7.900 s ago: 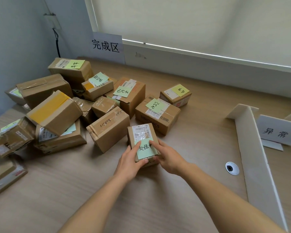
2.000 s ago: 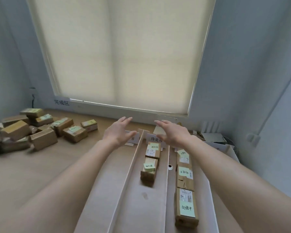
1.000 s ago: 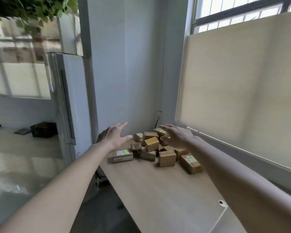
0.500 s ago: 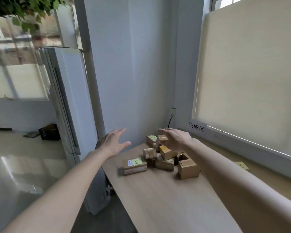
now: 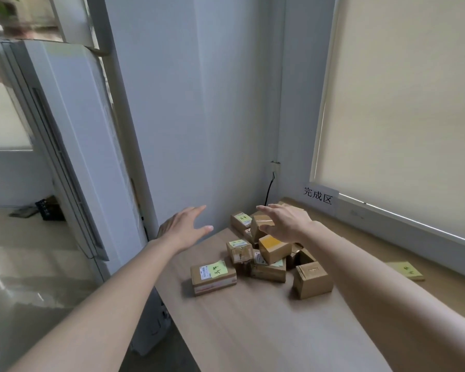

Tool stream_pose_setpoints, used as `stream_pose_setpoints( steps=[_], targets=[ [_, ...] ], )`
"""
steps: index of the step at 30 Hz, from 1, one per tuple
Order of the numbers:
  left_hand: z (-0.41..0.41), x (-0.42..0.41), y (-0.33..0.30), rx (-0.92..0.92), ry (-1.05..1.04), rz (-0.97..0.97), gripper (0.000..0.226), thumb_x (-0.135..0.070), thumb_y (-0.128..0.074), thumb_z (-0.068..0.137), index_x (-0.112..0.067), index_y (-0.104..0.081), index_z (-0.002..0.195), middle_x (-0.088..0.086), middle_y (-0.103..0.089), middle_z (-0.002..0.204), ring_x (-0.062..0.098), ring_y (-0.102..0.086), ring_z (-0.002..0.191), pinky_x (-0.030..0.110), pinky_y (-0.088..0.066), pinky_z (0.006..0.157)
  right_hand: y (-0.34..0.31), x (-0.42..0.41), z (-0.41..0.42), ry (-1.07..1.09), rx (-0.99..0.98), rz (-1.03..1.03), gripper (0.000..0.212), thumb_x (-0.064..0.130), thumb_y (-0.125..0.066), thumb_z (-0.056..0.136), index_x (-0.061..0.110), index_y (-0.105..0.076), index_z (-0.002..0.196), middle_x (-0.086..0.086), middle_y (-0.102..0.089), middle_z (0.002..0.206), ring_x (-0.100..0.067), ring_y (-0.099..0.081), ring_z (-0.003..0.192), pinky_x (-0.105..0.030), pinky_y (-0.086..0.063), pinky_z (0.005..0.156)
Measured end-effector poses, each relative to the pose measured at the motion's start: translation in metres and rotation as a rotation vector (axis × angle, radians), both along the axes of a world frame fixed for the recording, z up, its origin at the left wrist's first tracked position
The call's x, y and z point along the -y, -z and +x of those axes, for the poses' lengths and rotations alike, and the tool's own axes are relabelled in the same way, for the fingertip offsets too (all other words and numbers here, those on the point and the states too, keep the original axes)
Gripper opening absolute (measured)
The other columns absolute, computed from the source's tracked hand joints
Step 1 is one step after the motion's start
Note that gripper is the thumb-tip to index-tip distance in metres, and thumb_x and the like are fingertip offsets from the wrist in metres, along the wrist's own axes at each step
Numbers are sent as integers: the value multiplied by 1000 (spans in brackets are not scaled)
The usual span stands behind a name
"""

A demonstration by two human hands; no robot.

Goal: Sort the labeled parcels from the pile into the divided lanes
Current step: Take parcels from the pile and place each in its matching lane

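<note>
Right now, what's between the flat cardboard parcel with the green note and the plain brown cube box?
In the head view, between the flat parcel and the cube box sits a low cardboard parcel, with a yellow-taped box leaning on it.

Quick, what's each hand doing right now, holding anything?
Left hand: open, holding nothing.
Right hand: open, holding nothing, in front of the parcels.

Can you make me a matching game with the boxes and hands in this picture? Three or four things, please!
Things:
1. left hand
2. right hand
3. box with yellow tape
4. flat box with green note

Places:
A. nearest box, at the left front of the pile
B. in the air over the table's left edge, holding nothing
C. over the top of the pile
D. middle of the pile, tilted

Pairs: 1-B, 2-C, 3-D, 4-A
</note>
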State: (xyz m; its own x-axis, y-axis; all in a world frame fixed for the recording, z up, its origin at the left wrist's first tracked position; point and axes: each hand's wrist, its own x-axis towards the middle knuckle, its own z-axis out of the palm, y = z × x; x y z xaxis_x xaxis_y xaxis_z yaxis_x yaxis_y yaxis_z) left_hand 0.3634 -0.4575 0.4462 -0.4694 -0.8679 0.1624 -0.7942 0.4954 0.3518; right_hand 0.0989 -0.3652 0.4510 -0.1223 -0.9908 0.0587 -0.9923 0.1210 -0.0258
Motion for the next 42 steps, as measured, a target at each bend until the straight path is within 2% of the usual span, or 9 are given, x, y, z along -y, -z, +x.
stream_pose_setpoints(
  steps=[8,10,17,20,22,28,36,39,42],
  targets=[
    [1,103,49,10,76,63,71,-62,-57,89,-38,-32,152,-8,-36,157,19,-38,142,42,-40,110,35,77,16,63,9,73,63,52,-47,103,37,-23,159,2,-36,161,-26,-52,133,-35,-54,83],
    [4,136,70,20,95,75,70,-62,-57,89,-40,-32,151,-8,-36,157,18,-38,142,41,-40,109,50,104,21,76,11,73,64,51,-48,103,35,-24,159,1,-38,160,-25,-55,130,-33,-54,75],
    [13,260,179,142,206,189,69,-61,-53,92,-39,-28,153,-10,-32,158,17,-37,142,38,-40,107,155,209,57,207,142,215,64,49,-51,102,38,-24,159,0,-40,158,-24,-55,130,-21,-48,61],
    [13,299,245,199,280,316,73,-64,-54,90,-40,-26,153,-8,-31,160,17,-32,145,41,-35,114,213,241,76,231,211,306,65,49,-53,102,38,-22,158,2,-37,161,-24,-50,137,-33,-59,81],
    [13,318,283,228,317,355,73,-63,-54,90,-38,-27,153,-7,-33,159,17,-33,145,39,-34,114,255,254,87,281,242,361,66,51,-50,101,39,-20,159,5,-37,159,-24,-48,137,-39,-56,90],
    [5,354,385,281,398,378,70,-59,-53,92,-39,-26,154,-6,-30,160,16,-31,145,35,-35,110,366,275,104,394,333,497,67,52,-44,103,37,-12,161,4,-30,162,-24,-43,140,-42,-46,100],
    [-5,380,453,243,478,462,78,-55,-59,90,-44,-16,155,-2,-16,165,16,-18,151,34,-27,115,434,294,119,474,444,497,78,55,-41,103,38,9,160,2,-22,165,-29,-46,137,-43,-46,94],
    [-6,382,465,205,487,480,77,-56,-60,88,-46,-20,153,-6,-27,160,20,-28,146,35,-35,111,443,297,123,485,468,494,79,56,-42,102,38,9,160,1,-19,166,-30,-47,136,-44,-48,93],
    [-2,378,466,154,495,430,74,-58,-62,85,-45,-29,149,-10,-48,137,19,-46,127,36,-45,99,447,297,125,467,484,500,84,58,-46,100,38,9,160,3,-16,166,-29,-48,135,-44,-49,92]
  ],
)
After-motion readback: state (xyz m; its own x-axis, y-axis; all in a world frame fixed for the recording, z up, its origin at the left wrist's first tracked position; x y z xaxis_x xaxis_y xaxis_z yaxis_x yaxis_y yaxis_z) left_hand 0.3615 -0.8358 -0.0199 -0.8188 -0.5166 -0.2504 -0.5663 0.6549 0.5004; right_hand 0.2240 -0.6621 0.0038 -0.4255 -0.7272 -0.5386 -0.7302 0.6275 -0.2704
